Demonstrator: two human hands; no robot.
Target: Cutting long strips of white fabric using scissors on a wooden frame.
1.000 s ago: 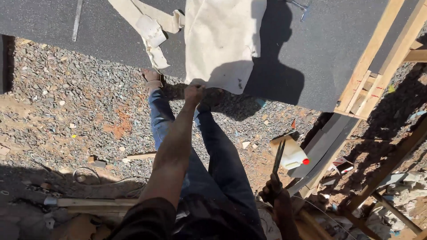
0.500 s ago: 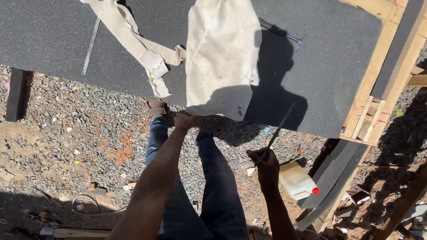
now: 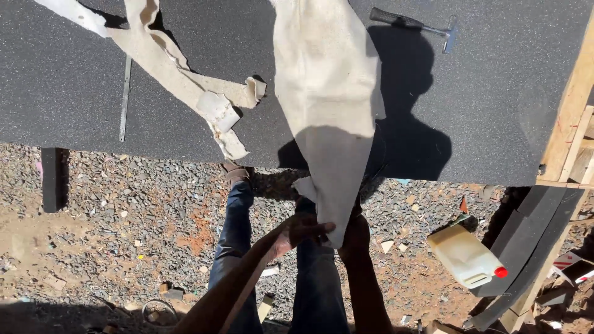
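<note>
Half a second ago the right hand held a thin tool clear of the cloth; now that tool is out of sight and both hands meet at the hanging end of the one large beige cloth (image 3: 328, 105). The left hand (image 3: 297, 232) has its fingers closed on the cloth's lower corner. The right hand (image 3: 356, 232) sits just behind the same corner, mostly covered by the fabric, so whether it grips or only presses I cannot tell. The view has also drawn closer and swung left, bringing a hammer into sight.

Below the hands are two legs in blue jeans (image 3: 238, 241) and one brown boot (image 3: 235, 173) on the grey gravel (image 3: 124, 210); the other foot is hidden behind the cloth. To the right one whitish plastic jug (image 3: 464, 255) with a red cap lies on its side near leaning dark boards (image 3: 526, 247).

Farther off, one wide dark speckled sheet (image 3: 495, 111) fills the upper part of the view, its top cut off. On it lie the cloth's upper length, one torn strip of beige backing (image 3: 198, 93), one thin metal bar (image 3: 125, 96) and one hammer (image 3: 417, 25). Timber framing (image 3: 572, 117) runs off the right edge.
</note>
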